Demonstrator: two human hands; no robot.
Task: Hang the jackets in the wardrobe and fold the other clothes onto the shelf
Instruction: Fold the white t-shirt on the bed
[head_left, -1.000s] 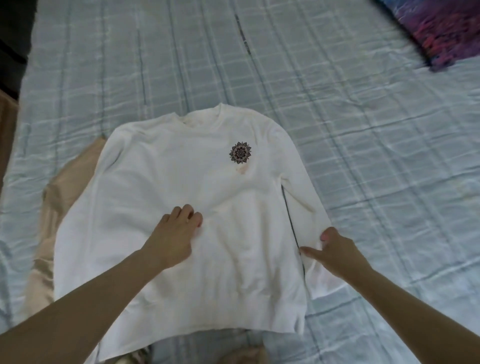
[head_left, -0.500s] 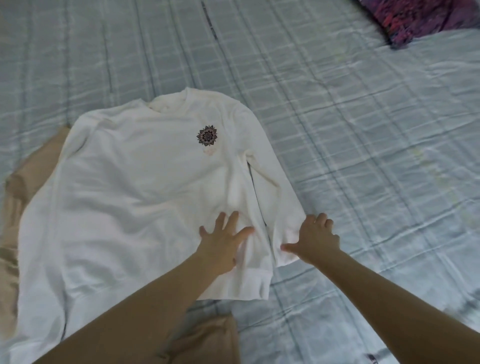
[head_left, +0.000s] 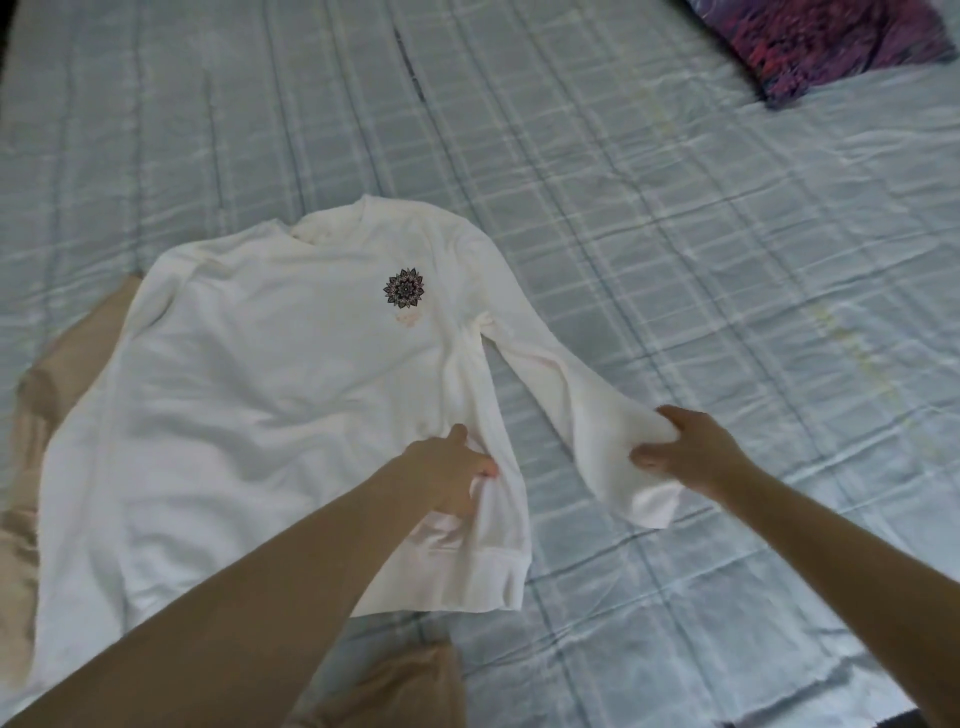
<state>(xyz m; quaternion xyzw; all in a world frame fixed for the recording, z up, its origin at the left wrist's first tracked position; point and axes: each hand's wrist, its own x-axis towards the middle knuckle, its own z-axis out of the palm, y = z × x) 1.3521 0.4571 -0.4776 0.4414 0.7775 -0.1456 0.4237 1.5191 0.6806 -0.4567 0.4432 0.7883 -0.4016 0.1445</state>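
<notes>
Lying face up on the bed sheet (head_left: 701, 260), the white sweatshirt (head_left: 249, 395) has its collar turned away from the person and its hem turned toward them. A small dark round print (head_left: 404, 288) sits on the chest, a little to the right of the middle. The left hand (head_left: 452, 480) is on the lower right part of the body of the sweatshirt, near the side seam, and its fingers are curled and pinch a small fold of the white cloth there. The right hand (head_left: 693, 449) grasps the sleeve (head_left: 550, 374) near the cuff, with the thumb under and the fingers over the cloth; this end of the sleeve is raised off the sheet, and the cuff hangs down beside the wrist. The sleeve runs out from the shoulder at an angle, so a narrow wedge of the sheet shows between it and the body of the sweatshirt. A beige garment (head_left: 47, 395) lies under the sweatshirt and shows at its left side and also below the hem. The sheet is pale blue with a check pattern and has many creases. At the far right corner lies a purple and red patterned cloth (head_left: 826, 41).
</notes>
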